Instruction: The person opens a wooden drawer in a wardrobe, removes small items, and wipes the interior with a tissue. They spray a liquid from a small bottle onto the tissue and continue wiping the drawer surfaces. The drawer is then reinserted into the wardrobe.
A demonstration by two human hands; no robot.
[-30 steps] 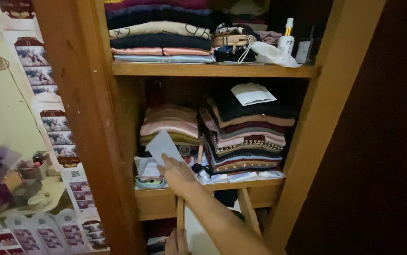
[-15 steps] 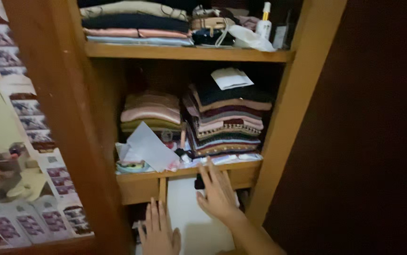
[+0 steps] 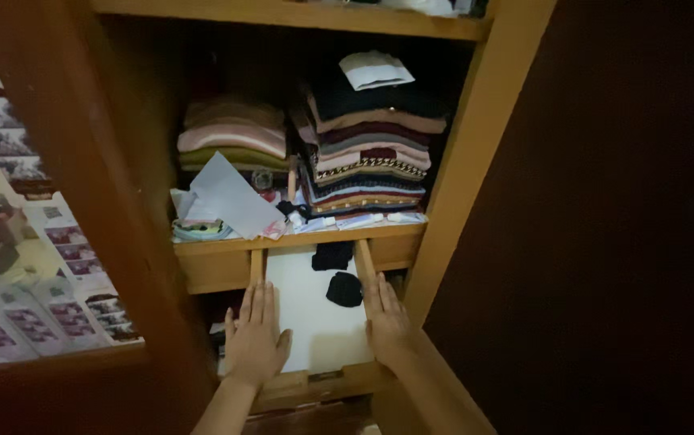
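Note:
A wooden drawer (image 3: 314,383) is pulled out of the wardrobe below the middle shelf. Its white-lined bottom holds two small black items (image 3: 343,288). My left hand (image 3: 255,337) lies flat on the drawer's left side, fingers pointing inward. On the right side rail rests my right hand (image 3: 385,316), also flat with the fingers together. Neither hand holds anything. A pale sheet of paper (image 3: 230,196) leans on the shelf just above the drawer.
Two stacks of folded clothes (image 3: 367,153) fill the shelf, a white folded piece (image 3: 374,70) on top of the right stack. The wardrobe's wooden post (image 3: 113,201) stands left, a dark door (image 3: 604,217) right. Patterned packets (image 3: 57,274) lie beyond the post.
The paper was left on the shelf. My right hand came down from the shelf to the drawer and both hands now rest on its sides. The drawer is further out and the view tilted down.

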